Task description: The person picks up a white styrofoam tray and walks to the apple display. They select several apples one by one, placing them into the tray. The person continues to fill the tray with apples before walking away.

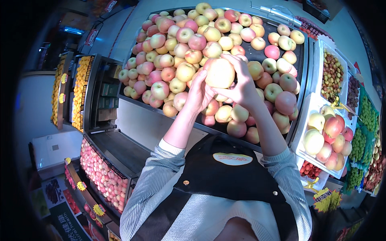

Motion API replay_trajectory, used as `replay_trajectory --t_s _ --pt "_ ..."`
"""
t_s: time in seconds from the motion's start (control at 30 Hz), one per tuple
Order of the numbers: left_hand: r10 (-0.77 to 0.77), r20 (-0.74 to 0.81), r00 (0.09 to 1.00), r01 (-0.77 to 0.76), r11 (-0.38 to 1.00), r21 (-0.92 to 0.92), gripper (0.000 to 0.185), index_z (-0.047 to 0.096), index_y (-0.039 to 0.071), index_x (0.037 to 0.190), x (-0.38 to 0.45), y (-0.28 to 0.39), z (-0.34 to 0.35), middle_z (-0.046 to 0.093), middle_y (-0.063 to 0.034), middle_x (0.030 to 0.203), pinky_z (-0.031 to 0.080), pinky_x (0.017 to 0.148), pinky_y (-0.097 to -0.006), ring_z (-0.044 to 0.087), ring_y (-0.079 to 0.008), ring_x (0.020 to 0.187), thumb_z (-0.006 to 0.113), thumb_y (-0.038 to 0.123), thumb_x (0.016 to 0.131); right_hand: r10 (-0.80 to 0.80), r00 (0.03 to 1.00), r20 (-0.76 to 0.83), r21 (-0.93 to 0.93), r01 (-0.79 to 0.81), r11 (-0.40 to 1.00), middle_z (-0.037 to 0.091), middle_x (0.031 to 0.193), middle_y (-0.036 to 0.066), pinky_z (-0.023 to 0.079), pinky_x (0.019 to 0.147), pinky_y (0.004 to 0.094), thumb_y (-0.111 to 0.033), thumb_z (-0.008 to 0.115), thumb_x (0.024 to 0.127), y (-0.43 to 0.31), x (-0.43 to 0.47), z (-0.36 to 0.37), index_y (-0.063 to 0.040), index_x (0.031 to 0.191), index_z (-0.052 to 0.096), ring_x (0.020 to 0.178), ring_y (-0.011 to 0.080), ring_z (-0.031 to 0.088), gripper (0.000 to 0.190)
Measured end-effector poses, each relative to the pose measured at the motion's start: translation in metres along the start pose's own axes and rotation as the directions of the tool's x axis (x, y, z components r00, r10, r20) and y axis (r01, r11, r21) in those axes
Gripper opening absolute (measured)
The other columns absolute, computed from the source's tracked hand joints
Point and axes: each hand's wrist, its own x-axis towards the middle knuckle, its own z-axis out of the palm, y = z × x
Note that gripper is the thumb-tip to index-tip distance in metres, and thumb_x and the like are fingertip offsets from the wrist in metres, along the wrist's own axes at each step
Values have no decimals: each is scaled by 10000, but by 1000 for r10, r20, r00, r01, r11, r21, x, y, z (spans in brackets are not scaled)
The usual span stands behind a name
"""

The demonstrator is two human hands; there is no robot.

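Note:
Between my two hands I hold a large pale yellow-pink apple (220, 73), brightly lit from above. My left hand (199, 93) supports its lower left side, the thumb pressed along the skin. Curled around the top and right of the same fruit are the fingers of my right hand (241, 79), with its thumb underneath. Both hands are above a dark display bin (256, 54) heaped with red and yellow apples (181, 49). My forearms hide part of the nearer fruit.
At right, a white foam box (301, 143) holds several larger apples, beside brown jujube-like fruit (331, 75) and green grapes (359, 144). Lower left stands a rack of pink apples (102, 171); orange fruit (81, 90) fills racks farther back. A yellow price tag (327, 200) sticks out lower right.

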Motion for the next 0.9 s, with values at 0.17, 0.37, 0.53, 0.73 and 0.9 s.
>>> replay_trajectory --t_s 0.17,0.37,0.53,0.73,0.9 --pt "126 -14 992 -122 979 165 601 355 -9 1479 -28 17 45 525 -150 1385 500 1035 -388 528 -252 1294 611 196 976 66 997 -42 170 -58 984 536 1343 182 454 1045 453 -146 904 609 -27 -6 -13 -51 1375 479 1244 358 530 881" --pt "260 29 965 -236 820 522 691 407 -18 1448 -42 22 60 524 -136 1375 469 1047 -372 517 -222 1283 741 137 863 87 996 -29 185 -80 979 509 1404 139 444 1077 399 -111 894 653 -46 -16 -21 -65 1407 441 1322 293 490 881" --pt "394 168 904 -384 572 725 891 363 5 1450 -39 17 86 502 -144 1376 454 1072 -393 498 -248 1301 867 165 733 89 994 -58 189 -77 979 446 1472 165 420 1105 401 -87 857 696 -48 -30 -29 -45 1448 388 1361 291 456 888" --pt "464 342 817 -511 308 803 1155 237 59 1497 -24 -19 96 365 -169 1444 441 1095 -427 426 -288 1355 953 148 595 82 980 -182 125 -60 990 307 1563 184 365 1133 446 -22 717 793 -52 -63 -60 -70 1536 252 1452 335 324 878" --pt "297 462 836 -546 365 754 1071 336 44 1458 -6 -50 127 429 -160 1424 426 1110 -432 472 -289 1328 956 127 589 337 940 -58 459 -275 845 262 1582 114 410 1096 419 -16 677 866 -64 -115 -119 -119 1582 157 1407 223 359 891"
